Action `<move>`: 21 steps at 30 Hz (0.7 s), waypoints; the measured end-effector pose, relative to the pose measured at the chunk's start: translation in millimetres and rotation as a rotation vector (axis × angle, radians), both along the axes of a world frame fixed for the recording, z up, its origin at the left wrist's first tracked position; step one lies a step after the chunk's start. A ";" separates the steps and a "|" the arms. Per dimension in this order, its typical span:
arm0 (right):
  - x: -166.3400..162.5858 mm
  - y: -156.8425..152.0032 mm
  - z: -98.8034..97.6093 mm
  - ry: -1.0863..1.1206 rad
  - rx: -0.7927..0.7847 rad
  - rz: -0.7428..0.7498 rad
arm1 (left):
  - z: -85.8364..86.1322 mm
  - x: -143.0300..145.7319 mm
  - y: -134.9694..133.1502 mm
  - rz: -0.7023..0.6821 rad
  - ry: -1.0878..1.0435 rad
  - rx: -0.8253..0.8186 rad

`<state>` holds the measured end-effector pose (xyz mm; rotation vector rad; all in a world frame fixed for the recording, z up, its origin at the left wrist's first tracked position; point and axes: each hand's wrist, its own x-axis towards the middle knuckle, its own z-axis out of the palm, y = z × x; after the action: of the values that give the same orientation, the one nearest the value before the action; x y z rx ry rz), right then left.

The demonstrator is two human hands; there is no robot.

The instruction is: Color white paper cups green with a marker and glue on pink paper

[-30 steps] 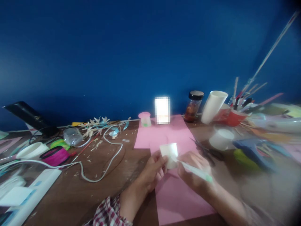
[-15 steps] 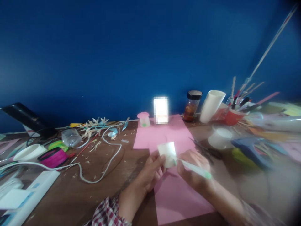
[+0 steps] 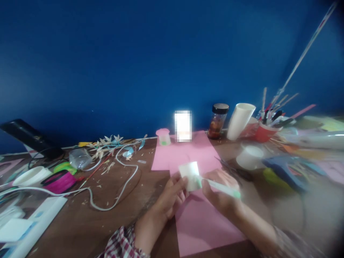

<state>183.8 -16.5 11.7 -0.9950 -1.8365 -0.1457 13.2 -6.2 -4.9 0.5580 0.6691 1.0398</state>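
My left hand (image 3: 173,191) grips a small white card-like piece (image 3: 188,175) by its lower left edge, thumb in front. A pale green patch shows at the piece's right side. In my right hand (image 3: 221,186) is a white marker pen (image 3: 223,188) with a green end, held between thumb and fingers. The pen's tip meets the piece's right edge, or nearly so; I cannot tell which. Both hands are above pink paper sheets (image 3: 206,229) on the brown table.
A pink-topped cup (image 3: 163,137) and a bright blurred-out object (image 3: 183,125) stand behind. Rightward are a dark-lidded jar (image 3: 217,122), a white tube (image 3: 240,122) and a red cup of pens (image 3: 264,132). Leftward lie a white cable (image 3: 113,207), pink tape (image 3: 59,181) and a power strip (image 3: 40,225).
The pen tip has shifted slightly against the white piece, and the green there looks larger. Both hands keep their hold. The whole view has moved a little.
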 end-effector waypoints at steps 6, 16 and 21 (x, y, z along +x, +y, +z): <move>1.2 0.8 -0.1 0.312 -0.111 -0.087 | -4.2 -1.4 1.1 0.017 0.002 -0.058; -2.5 -2.8 4.4 0.102 -0.052 0.029 | 3.6 2.2 -1.0 -0.018 -0.004 0.024; -1.7 -2.1 3.6 0.086 -0.052 -0.010 | 4.2 2.4 -0.5 -0.035 0.007 0.021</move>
<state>182.1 -18.7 15.4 -1.0318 -1.7647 -0.0602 15.5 -6.7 -0.7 0.5902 0.6530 1.0132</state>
